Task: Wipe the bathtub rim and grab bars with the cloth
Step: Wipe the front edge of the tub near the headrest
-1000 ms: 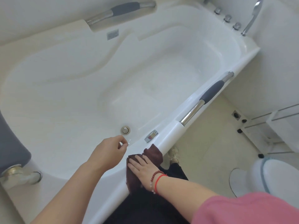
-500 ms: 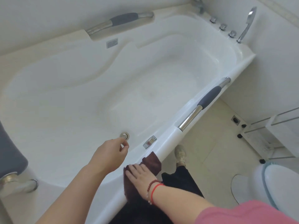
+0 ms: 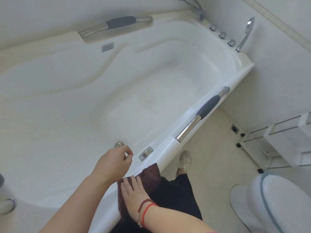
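Head view: over the last second the right hand (image 3: 133,190) and the dark brown cloth (image 3: 148,175) under it have slid a little way along the near bathtub rim (image 3: 168,147), toward the near grab bar (image 3: 198,115), and the camera has tipped so that more of the floor and the toilet (image 3: 272,202) show. The person's white shoe (image 3: 185,159) has also stepped forward beside the tub. By my reading the wipe is working its way along the front rim and has not reached the bar yet; the stretch between the cloth and the chrome end of the bar remains to be done, as does the far grab bar (image 3: 116,24) against the wall.

The right hand lies flat on the cloth with its fingers (image 3: 129,180) straight and spread, palm down, pressing the cloth onto the top of the rim; nothing is gripped. The cloth drapes over the rim's outer edge, one corner pointing ahead toward the small chrome fitting (image 3: 146,153) set into the tub's inner edge. The forearm comes in from the lower right, with a red bead bracelet (image 3: 145,203) at the wrist.

The left hand (image 3: 114,160) hovers over the basin just inside the rim, close to the round chrome drain knob (image 3: 119,144). Its fingers are loosely curled, thumb and forefinger nearly meeting, and it seems to hold nothing. The faucet (image 3: 245,32) and its knobs stand at the far end, well apart from both hands.
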Motion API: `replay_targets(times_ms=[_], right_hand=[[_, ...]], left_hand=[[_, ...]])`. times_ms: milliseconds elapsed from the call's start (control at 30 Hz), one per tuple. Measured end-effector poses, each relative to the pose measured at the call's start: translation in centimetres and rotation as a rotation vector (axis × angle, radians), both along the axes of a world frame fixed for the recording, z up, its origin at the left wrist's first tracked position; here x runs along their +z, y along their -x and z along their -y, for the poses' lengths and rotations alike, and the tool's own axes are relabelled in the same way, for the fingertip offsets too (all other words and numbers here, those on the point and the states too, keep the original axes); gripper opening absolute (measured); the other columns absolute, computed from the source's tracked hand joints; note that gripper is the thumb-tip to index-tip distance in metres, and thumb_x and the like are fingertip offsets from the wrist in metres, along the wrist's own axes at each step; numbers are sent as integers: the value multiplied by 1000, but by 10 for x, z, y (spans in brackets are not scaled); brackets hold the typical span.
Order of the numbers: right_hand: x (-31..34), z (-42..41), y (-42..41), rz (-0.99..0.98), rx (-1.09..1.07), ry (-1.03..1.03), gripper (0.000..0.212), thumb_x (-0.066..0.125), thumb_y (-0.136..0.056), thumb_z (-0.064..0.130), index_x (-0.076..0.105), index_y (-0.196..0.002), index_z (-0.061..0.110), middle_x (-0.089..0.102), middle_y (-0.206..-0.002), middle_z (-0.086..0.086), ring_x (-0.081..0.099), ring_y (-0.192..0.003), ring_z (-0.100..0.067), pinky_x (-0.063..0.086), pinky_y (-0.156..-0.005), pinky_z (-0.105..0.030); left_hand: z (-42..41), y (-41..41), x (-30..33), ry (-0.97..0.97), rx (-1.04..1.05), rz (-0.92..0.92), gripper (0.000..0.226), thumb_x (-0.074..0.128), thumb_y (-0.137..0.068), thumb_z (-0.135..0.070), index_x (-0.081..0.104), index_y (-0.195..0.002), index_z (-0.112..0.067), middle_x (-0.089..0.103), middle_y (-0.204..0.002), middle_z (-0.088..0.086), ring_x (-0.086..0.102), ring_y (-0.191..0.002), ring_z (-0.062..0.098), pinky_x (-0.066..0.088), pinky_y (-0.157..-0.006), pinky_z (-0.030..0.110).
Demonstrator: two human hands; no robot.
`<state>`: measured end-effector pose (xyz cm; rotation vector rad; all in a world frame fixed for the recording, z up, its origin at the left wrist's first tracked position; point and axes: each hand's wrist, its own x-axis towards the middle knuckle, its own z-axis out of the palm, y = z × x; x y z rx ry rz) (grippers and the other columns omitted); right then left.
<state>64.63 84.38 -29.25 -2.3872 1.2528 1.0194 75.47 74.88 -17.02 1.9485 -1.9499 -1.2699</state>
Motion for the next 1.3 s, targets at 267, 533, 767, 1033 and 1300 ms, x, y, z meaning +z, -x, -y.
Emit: replay_targets(times_ms=[267,533,767,1033,1300], right_hand=[[10,45,55,100,15,-9,87,60,-88,27,1,-149,6,1,-157,-14,-2,-143,-35,-7,-116,-43],[3,17,15,113,-16,-83,67,39,-94,5,0,-148,2,-4,-156,-17,-7,-140,-44,-10,-111,-54],[3,36,49,255,83,-129,78,53,-88,8,3,-149,6,-1,-157,-13,-3,-143,-34,-11,-114,-43],[0,49,45,90,-19,-15,73,48,-91,18,4,-148,4,4,-155,-16,-2,-141,-39,-8,-113,-51],[-5,57,52,182,76,-96,64,41,-97,16,5,-148,4,2,-156,-17,-1,-143,-36,-4,-115,-47]], left_hand=[[11,0,-11,-22,118,-11,19,41,-92,-21,59,-98,-21,56,-81,-5,50,-69,18,37,-62,26],[20,14,-15,-32,71,26,20,39,-94,-23,57,-102,-23,55,-79,-6,50,-71,18,38,-61,26],[21,11,-20,-13,78,48,19,39,-93,-24,57,-101,-23,53,-71,-10,49,-67,16,35,-54,23],[20,27,-20,-16,39,43,20,39,-93,-23,57,-102,-24,51,-65,-13,50,-68,15,34,-54,22],[28,51,-14,-43,-9,40,12,38,-94,-26,47,-89,-32,54,-74,-10,56,-79,15,44,-70,24]])
